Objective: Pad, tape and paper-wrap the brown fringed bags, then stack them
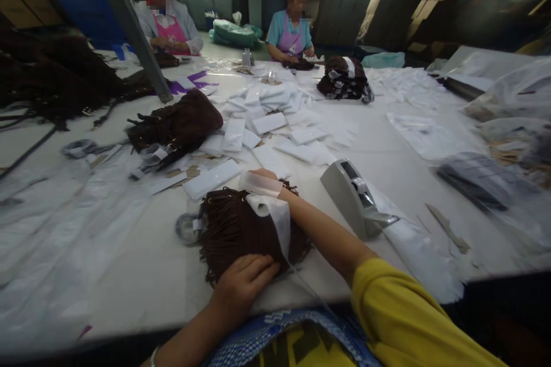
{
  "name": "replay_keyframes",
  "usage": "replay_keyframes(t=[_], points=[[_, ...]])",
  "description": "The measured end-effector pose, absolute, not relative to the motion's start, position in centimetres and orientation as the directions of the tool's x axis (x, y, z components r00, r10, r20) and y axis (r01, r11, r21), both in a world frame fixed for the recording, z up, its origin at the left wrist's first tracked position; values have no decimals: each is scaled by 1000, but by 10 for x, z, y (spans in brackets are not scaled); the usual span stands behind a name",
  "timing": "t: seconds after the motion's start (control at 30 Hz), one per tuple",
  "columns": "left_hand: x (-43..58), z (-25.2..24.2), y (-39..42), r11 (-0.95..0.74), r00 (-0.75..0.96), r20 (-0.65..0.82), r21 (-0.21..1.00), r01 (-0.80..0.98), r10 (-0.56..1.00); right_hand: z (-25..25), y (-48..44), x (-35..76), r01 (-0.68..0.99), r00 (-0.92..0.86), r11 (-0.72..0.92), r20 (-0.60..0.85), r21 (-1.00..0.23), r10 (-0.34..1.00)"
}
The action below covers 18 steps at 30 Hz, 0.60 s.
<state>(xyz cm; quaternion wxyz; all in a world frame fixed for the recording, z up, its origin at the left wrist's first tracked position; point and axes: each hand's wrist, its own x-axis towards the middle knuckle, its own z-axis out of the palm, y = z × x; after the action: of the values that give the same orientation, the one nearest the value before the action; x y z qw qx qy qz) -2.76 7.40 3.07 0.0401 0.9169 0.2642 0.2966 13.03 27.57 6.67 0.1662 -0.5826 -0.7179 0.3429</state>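
Note:
A brown fringed bag [235, 229] lies on the white table [142, 275] right in front of me. My left hand [243, 284] rests flat on its near edge, fingers stretched out. My right hand [264, 179] reaches across the bag's far side; a white padded strip [275, 215] drapes over the wrist and bag, and the fingers are mostly hidden. A roll of clear tape [187, 228] lies just left of the bag.
A grey tape dispenser [355, 198] stands to the right. Another brown fringed bag [181, 123] and several white pads [271, 120] lie further back. Two people sit working at the far end. Clear plastic bags [51, 223] cover the left side.

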Motion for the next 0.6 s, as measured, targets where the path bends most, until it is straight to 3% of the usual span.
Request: replay_keyframes(t=[0.1,0.2,0.3,0.37,0.43,0.5,0.6], points=[[-32,37,69,-837,686,480,330,437,547,63,263,127,773,-253,99,-162,-627,954],[-40,44,73,-802,724,418,509,313,548,56,251,125,827,-262,134,-163,-546,951],[-49,57,83,-657,735,313,717,233,602,51,245,124,859,-273,162,-168,-485,947],[-52,70,91,-593,655,302,755,279,692,50,245,124,869,-280,173,-173,-465,944],[-50,85,101,-652,520,430,653,386,738,50,247,124,871,-287,180,-177,-458,941],[-40,97,114,-731,474,562,441,521,678,51,247,123,870,-292,182,-180,-458,939],[-18,108,133,-807,649,500,208,553,573,54,247,123,870,-296,177,-202,-461,934]])
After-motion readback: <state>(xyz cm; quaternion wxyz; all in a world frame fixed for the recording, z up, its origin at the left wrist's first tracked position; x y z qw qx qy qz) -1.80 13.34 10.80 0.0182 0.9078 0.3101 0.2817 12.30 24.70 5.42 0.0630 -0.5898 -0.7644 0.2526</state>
